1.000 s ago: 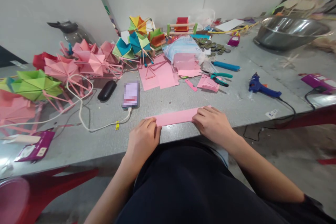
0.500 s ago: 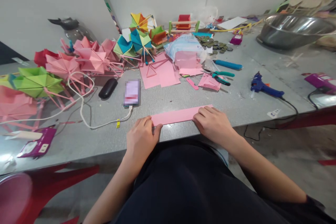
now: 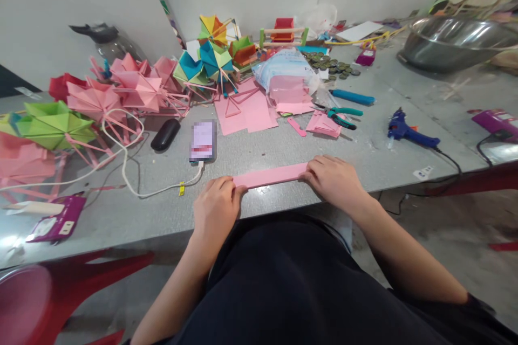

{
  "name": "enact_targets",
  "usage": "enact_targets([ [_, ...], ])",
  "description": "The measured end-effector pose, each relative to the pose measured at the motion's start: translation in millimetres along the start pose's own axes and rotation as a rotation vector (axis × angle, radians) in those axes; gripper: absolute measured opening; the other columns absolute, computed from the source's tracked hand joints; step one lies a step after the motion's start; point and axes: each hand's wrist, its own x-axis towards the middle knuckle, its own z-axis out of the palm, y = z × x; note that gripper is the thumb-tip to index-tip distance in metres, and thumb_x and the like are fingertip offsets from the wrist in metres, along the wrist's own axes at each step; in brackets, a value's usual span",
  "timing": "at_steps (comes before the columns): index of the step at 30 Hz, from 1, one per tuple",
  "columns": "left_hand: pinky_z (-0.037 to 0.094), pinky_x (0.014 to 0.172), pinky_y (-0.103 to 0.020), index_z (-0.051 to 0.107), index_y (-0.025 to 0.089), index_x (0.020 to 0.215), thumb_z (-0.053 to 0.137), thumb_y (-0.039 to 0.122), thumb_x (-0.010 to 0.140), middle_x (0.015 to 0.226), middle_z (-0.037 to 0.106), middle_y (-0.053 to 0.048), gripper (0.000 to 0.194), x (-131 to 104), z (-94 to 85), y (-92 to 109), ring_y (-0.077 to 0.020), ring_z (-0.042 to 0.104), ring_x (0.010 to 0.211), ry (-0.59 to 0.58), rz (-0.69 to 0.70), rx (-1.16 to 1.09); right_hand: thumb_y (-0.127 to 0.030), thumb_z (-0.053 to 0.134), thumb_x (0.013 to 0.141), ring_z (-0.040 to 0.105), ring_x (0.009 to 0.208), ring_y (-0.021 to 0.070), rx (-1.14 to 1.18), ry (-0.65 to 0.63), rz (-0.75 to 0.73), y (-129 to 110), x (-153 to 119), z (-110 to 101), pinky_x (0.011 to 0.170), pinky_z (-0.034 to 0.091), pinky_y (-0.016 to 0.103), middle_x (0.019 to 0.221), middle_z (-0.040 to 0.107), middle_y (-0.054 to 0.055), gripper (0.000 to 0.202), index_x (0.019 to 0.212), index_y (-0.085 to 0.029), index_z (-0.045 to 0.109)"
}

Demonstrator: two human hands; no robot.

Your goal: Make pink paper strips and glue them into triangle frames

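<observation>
A narrow strip of folded pink paper (image 3: pixel 270 175) stretches between my two hands near the table's front edge. Its left end is pinched between the thumb and fingers of my left hand (image 3: pixel 217 198). At the other end my right hand (image 3: pixel 332 179) grips the strip in the same way, with the thumb at the near side. The fingers cover both ends of the paper. Behind the strip lie pink paper sheets (image 3: pixel 242 113) and a small pile of pink paper pieces (image 3: pixel 325 124).
Folded paper models on stick legs (image 3: pixel 140 86) crowd the back left. A phone (image 3: pixel 203 140) on a white cable lies left of centre. Green-handled pliers (image 3: pixel 343 117), a blue glue gun (image 3: pixel 413 130) and a steel basin (image 3: pixel 457 46) are to the right. A red stool (image 3: pixel 28 304) stands below left.
The strip looks narrower now, its near edge lifted or folded up. My right hand has shifted slightly up and right; the left thumb has drawn in against the fingers.
</observation>
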Motion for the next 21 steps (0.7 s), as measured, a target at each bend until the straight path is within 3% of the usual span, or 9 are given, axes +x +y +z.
enact_targets([
  [7, 0.050, 0.079, -0.039, 0.074, 0.019, 0.084, 0.062, 0.041, 0.105, 0.095, 0.074, -0.009, 0.032, 6, 0.6, -2, -0.0285, 0.065, 0.091, -0.036, -0.049, 0.030, -0.049, 0.064, 0.103, 0.061, 0.080, 0.0233, 0.107, -0.045, 0.147, 15, -1, -3, 0.073, 0.034, 0.035, 0.080, 0.068, 0.004, 0.038, 0.077, -0.021, 0.062],
  [16, 0.046, 0.079, -0.038, 0.068, 0.021, 0.074, 0.063, 0.039, 0.099, 0.087, 0.062, -0.007, 0.032, 6, -1.9, -25, -0.0270, 0.063, 0.086, -0.061, -0.209, 0.055, -0.049, 0.067, 0.100, 0.058, 0.080, 0.0233, 0.169, -0.027, 0.266, 11, -2, -4, 0.072, 0.031, 0.036, 0.079, 0.067, 0.004, 0.039, 0.073, -0.023, 0.057],
  [21, 0.050, 0.082, -0.042, 0.070, 0.021, 0.082, 0.062, 0.032, 0.100, 0.090, 0.068, -0.008, 0.022, 6, -3.1, -29, -0.0285, 0.065, 0.089, -0.018, -0.146, -0.041, -0.052, 0.059, 0.103, 0.057, 0.079, 0.0238, 0.156, 0.014, 0.249, 10, -3, -2, 0.071, 0.031, 0.037, 0.078, 0.067, 0.005, 0.043, 0.073, -0.023, 0.055],
])
